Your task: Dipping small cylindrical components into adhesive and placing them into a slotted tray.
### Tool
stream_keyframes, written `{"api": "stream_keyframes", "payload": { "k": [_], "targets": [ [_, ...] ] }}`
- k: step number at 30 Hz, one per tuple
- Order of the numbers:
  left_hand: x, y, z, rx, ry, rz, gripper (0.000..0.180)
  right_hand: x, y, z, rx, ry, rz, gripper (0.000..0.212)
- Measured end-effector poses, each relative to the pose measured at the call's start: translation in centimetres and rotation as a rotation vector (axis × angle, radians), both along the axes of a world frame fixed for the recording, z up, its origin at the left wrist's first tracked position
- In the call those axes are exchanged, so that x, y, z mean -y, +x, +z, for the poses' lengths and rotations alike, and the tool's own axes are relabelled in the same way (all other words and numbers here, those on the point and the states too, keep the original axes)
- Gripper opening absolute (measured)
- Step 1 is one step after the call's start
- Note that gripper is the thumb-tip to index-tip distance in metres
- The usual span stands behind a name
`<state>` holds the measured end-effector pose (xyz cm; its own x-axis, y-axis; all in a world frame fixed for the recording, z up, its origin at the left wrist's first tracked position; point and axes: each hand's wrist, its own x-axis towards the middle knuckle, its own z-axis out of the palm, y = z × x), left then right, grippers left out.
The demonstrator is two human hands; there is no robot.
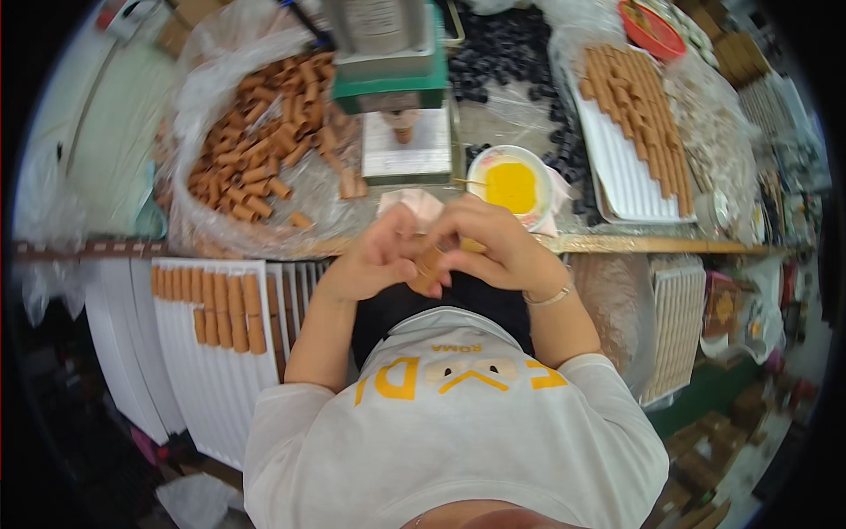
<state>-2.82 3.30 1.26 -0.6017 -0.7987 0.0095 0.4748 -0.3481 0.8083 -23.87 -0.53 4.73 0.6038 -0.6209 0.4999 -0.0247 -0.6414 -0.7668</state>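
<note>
In front of my lap, just below the bench edge, both hands are at a short orange-brown tube (429,270). My left hand (374,256) is closed with its thumb against the tube's left side. My right hand (498,242) curls round it from the right, and its fingers hide part of the tube. Just beyond my hands lies a crumpled pale pink cloth or tissue (411,203). A bowl of yellow liquid (513,183) stands to the right of it, with a thin stick (470,182) over its rim.
A green and grey press (388,94) stands over a white block (407,159). At left, a plastic-lined heap of brown tubes (264,141); right, small black parts (502,53) and a white ribbed tray (608,176) with tube rows. A ribbed tray (189,370) sits lower left.
</note>
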Motion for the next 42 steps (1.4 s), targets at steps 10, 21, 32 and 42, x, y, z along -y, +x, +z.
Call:
{"api": "stream_keyframes", "payload": {
  "k": [10,21,32,42],
  "targets": [
    [0.8,-2.0,0.0,0.477,-0.304,0.370,0.043,-0.2,0.2,-1.3,-0.172,0.054,-0.348,0.024],
    [9.1,10.5,-3.6,1.944,-0.344,0.998,0.033,9.4,-10.9,-5.0,-0.627,0.079,-1.050,0.022],
    [8.9,9.9,-4.7,2.093,-0.264,0.996,0.032,13.6,-11.6,-6.9,-1.327,0.049,-0.868,0.017],
    [4.0,7.9,-4.8,0.716,-0.190,0.893,0.029,2.7,-9.2,-5.0,-0.099,0.422,-0.755,0.014]
  ]
}}
